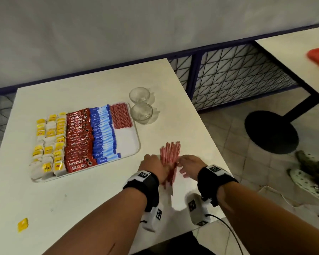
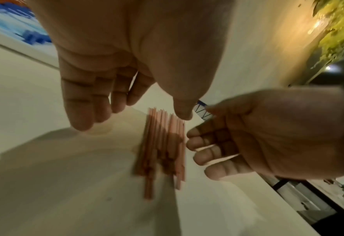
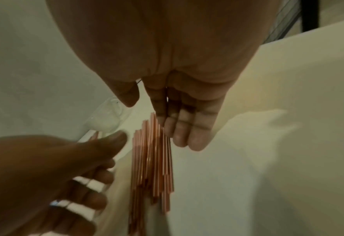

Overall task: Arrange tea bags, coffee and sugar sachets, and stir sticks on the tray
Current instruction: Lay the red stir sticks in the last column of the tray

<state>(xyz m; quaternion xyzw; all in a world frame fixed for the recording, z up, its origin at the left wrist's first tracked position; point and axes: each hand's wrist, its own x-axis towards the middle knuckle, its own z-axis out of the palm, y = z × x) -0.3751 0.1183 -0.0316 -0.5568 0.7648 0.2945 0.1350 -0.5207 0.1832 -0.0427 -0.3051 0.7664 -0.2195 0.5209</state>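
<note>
Loose stir sticks (image 1: 170, 155), lying near-to-far on the table (image 1: 81, 196), right of the tray (image 1: 130, 142): left hand (image 1: 152, 165) and right hand (image 1: 189, 165) are flanking them equally close, fingers relaxed, gripping nothing.

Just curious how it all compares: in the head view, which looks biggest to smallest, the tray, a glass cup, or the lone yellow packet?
1. Tray, by far.
2. Glass cup, much smaller.
3. Yellow packet, smallest, though it lies nearest the camera.

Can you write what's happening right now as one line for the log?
step: gathering loose stir sticks on table | left hand: open beside them | right hand: open beside them | tray: one stick row placed
</note>
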